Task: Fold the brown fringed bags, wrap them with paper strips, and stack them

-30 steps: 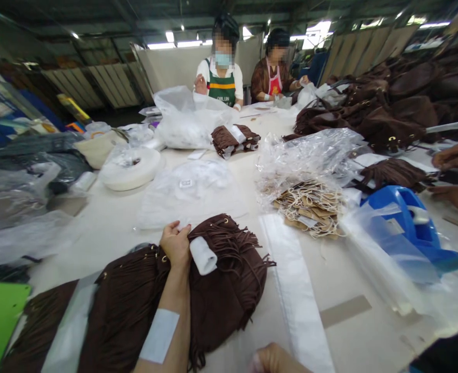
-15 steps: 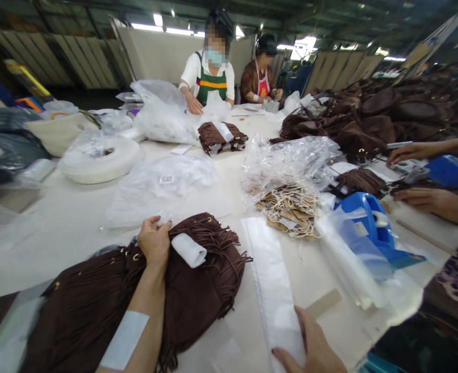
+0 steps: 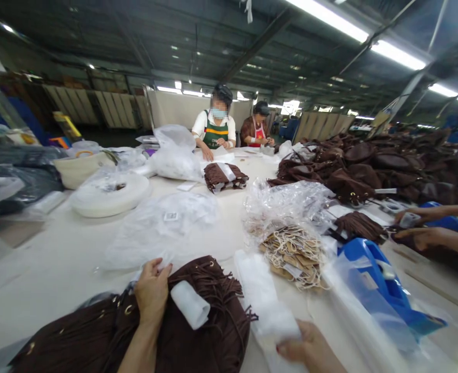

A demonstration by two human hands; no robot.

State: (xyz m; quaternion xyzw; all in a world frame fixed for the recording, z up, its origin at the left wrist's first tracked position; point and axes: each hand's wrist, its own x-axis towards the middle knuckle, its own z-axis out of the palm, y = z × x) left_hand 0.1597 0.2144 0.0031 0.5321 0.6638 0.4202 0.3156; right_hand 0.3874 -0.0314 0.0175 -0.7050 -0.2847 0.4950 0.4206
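A brown fringed bag (image 3: pixel 201 331) lies at the near middle, with a rolled white foam piece (image 3: pixel 190 304) on top. My left hand (image 3: pixel 152 292) is closed at the bag's upper left edge, fingers curled beside a gold eyelet. More brown fringed material with eyelets (image 3: pixel 79 331) spreads left of that wrist. To the right of the bag is a stack of thin white strips (image 3: pixel 258 280). My right hand (image 3: pixel 310 348) is closed on the near end of a white strip, thumb on top; its other fingers are partly hidden.
Tan tags with white strings (image 3: pixel 293 254) lie beside clear plastic (image 3: pixel 289 202). A blue tape dispenser (image 3: pixel 384 285) stands at right, near a co-worker's hands (image 3: pixel 427 233). A white roll (image 3: pixel 110 199) and plastic bags (image 3: pixel 167 228) lie left. Brown bags (image 3: pixel 369 166) are heaped behind; two people work opposite.
The view has tilted up. My right fingers, earlier spread over the strips, have closed on one and raised its near end. My left hand stays at the bag.
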